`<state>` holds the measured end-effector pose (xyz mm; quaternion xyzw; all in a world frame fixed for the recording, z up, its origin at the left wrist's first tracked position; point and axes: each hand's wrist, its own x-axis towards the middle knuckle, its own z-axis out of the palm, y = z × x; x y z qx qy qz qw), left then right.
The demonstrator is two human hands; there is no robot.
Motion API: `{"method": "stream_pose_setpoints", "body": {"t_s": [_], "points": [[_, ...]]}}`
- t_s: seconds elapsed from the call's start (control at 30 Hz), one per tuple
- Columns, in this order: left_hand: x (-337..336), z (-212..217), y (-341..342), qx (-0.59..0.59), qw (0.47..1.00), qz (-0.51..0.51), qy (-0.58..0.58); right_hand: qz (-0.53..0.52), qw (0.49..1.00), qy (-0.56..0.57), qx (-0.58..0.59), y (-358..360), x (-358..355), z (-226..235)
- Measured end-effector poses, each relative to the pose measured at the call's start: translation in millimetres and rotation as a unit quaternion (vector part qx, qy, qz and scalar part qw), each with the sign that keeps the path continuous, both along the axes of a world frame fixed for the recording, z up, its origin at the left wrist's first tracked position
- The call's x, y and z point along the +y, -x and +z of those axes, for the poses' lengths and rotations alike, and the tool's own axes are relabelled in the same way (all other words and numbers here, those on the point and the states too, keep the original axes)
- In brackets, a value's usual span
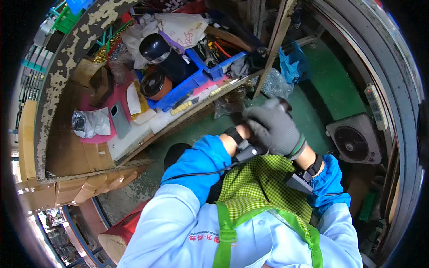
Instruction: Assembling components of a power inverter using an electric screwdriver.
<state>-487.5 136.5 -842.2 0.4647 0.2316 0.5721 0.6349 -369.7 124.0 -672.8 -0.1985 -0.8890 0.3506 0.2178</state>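
Observation:
Both hands meet in front of my apron (pixel 252 183), over the green floor. A grey knit glove covers my right hand (pixel 273 127), its fingers curled over my left hand; what they grip is hidden. Only the bare wrist and a bit of skin show of my left hand (pixel 243 131), and its fingers are out of sight behind the glove. Something small and dark (pixel 284 105) sticks out beyond the gloved hand; its kind is unclear. Black straps carry small devices on both wrists, the left device (pixel 248 154) with a cable along my blue sleeve cover.
At the left, a workbench holds a phone (pixel 119 119), a blue bin (pixel 167 102) with a dark flask (pixel 165 56), and a tool bin (pixel 225 64). A fan-like unit (pixel 355 138) and a power strip (pixel 376 107) stand right. Plastic bags (pixel 292 62) lie beyond my hands.

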Motion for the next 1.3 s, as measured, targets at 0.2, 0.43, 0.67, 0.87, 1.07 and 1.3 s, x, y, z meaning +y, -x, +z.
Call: {"method": "stream_pose_setpoints", "body": {"t_s": [0.2, 0.43, 0.67, 0.87, 1.07, 1.3], "points": [[-15, 88, 30, -0.393, 0.906, -0.045, 0.150, -0.280, 0.929, 0.211, 0.118, -42, 55, 25], [-36, 146, 26, -0.382, 0.916, 0.023, 0.117, -0.123, 0.912, 0.385, 0.077, -22, 24, -35], [-57, 152, 33, -0.465, 0.880, -0.061, 0.080, -0.099, 0.946, 0.305, 0.032, -4, -11, -45], [-46, 182, 37, -0.263, 0.960, 0.012, 0.096, -0.017, 0.924, 0.320, 0.211, 7, 23, -6], [-44, 208, 31, -0.228, 0.966, -0.073, 0.095, 0.014, 0.870, 0.378, 0.316, 10, 39, 62], [-65, 250, 20, -0.289, 0.927, -0.217, 0.097, 0.091, 0.809, 0.486, 0.319, 12, 5, 83]]}}
